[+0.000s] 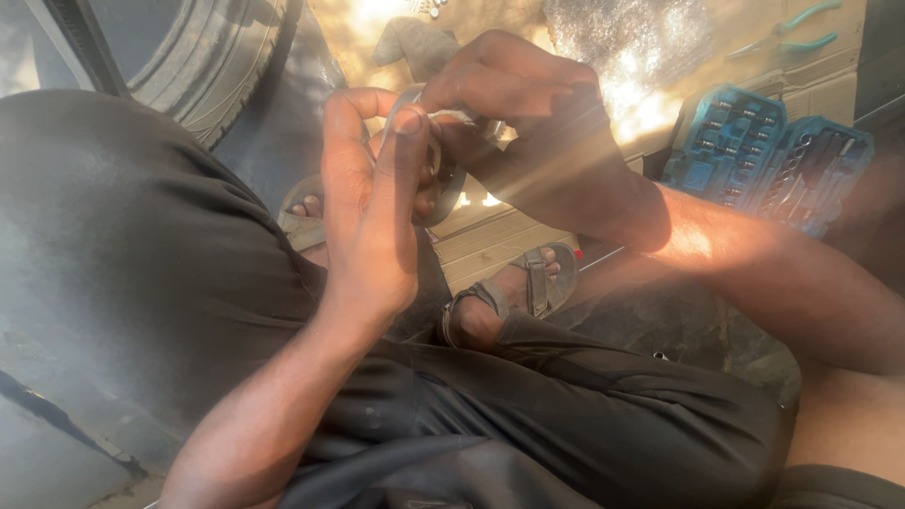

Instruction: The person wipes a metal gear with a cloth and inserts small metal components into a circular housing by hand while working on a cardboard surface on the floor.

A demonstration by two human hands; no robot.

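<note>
1. While the person sits above their sandalled feet, the left hand (372, 212) pinches a grey ring-shaped part (443, 184) with curled fingers
2. Their right hand (528, 123) closes on the same part from above
3. An open blue tool case (764, 155) lies well apart, a tyre (207, 57) behind

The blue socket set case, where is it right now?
The blue socket set case lies open on the ground at the upper right of the head view, beyond the right hand, just below the green-handled pliers.
</note>
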